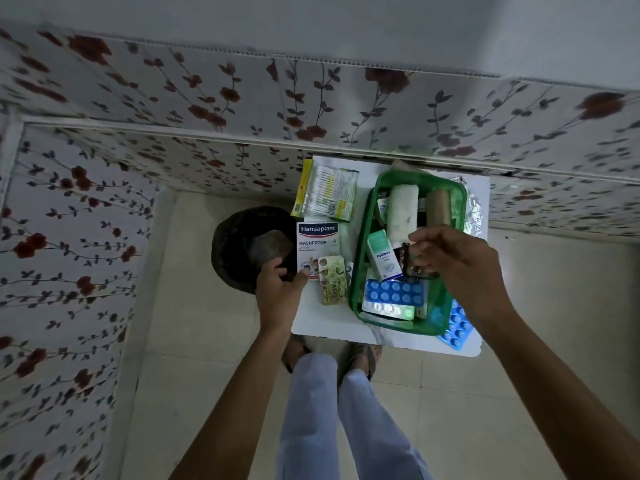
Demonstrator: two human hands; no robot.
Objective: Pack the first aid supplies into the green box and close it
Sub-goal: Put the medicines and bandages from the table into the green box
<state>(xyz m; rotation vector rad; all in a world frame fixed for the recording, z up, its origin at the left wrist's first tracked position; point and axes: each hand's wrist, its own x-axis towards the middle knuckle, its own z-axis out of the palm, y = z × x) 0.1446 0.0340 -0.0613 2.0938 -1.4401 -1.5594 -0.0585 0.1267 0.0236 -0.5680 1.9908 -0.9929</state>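
Note:
The green box (360, 251) stands open on a small white table (332, 327). Inside lie a white bandage roll (402, 213), a brown roll (439, 204), an Optibex carton (382, 256) and blue pill blisters (394, 294). My right hand (460, 265) hovers over the box, fingers pinched on a small dark item (407, 258). My left hand (280, 289) grips the lower corner of the Hansaplast plaster box (317, 242) on the table's left side. Beside it lie a yellowish blister strip (333, 280) and a pack of cotton swabs (330, 194).
Another blue blister (457, 327) sticks out under the box at the table's right front. Foil packaging (472, 211) lies behind the box. A dark round basket (249, 247) stands on the floor left of the table. Flowered walls close in behind and left. My legs stand at the table's front.

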